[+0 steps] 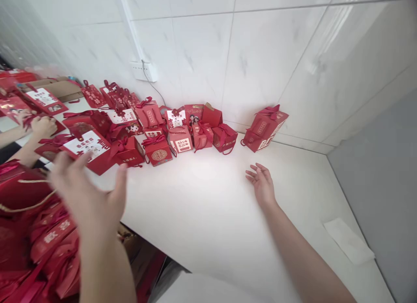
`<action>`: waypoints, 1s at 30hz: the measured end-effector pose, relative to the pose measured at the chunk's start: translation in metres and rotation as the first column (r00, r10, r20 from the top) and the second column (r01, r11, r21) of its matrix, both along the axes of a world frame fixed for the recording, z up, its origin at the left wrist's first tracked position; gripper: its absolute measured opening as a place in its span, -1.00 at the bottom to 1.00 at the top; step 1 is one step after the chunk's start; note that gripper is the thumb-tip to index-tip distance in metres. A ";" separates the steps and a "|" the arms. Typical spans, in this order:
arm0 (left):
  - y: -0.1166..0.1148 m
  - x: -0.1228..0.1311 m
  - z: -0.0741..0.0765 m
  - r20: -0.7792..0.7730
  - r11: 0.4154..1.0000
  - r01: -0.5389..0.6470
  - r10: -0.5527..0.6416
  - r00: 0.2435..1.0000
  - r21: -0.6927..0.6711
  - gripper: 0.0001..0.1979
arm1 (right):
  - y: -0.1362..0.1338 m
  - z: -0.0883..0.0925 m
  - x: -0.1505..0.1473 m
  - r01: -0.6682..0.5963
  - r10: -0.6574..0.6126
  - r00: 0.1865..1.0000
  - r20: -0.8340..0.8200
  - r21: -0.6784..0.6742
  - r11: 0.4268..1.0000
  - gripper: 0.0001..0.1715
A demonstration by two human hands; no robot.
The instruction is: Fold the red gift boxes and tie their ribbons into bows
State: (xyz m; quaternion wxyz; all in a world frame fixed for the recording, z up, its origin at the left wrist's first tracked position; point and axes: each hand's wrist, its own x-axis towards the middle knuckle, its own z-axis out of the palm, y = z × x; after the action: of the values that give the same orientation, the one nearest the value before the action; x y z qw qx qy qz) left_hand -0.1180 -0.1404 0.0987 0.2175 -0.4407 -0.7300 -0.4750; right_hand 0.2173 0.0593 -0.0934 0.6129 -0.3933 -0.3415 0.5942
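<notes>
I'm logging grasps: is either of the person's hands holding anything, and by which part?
Nothing is held. The left hand is open and blurred near the red gift boxes; the right hand is open, palm up, over the white counter.

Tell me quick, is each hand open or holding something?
Left hand: open, fingers spread, empty, blurred, near the red gift boxes.
Right hand: open, empty, over the white counter.
</notes>
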 end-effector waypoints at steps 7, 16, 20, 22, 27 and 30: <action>0.166 0.033 -0.047 0.085 0.914 0.347 -0.336 0.938 -0.209 -0.42 | 0.004 0.000 -0.002 -0.020 0.020 1.000 0.024 0.028 0.999 -0.56; 0.269 0.071 -0.090 -0.009 0.790 0.474 -0.518 0.855 -0.389 -0.19 | 0.010 0.000 -0.005 -0.035 0.033 0.999 0.034 0.041 0.999 -0.56; 0.281 0.050 -0.089 0.038 0.848 0.385 -0.400 0.916 -0.365 -0.06 | 0.012 -0.001 -0.006 -0.051 0.049 0.998 0.039 0.040 0.998 -0.56; 0.281 0.044 -0.086 0.053 0.825 0.375 -0.391 0.919 -0.422 -0.06 | 0.013 0.000 -0.006 -0.055 0.053 0.998 0.046 0.039 0.998 -0.56; 0.277 0.047 -0.085 0.071 0.763 0.359 -0.383 0.921 -0.537 -0.15 | 0.012 0.003 -0.006 -0.056 0.054 0.997 0.053 0.029 0.998 -0.57; 0.274 0.052 -0.082 0.052 0.736 0.329 -0.372 0.927 -0.592 -0.16 | 0.011 0.002 -0.005 -0.061 0.059 0.997 0.056 0.030 0.998 -0.58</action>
State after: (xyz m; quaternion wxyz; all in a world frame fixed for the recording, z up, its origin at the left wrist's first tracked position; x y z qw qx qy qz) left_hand -0.0662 0.1339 0.0164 0.0016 -0.6318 -0.7367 -0.2410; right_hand 0.2121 0.0706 -0.0910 0.5914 -0.3893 -0.3792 0.5957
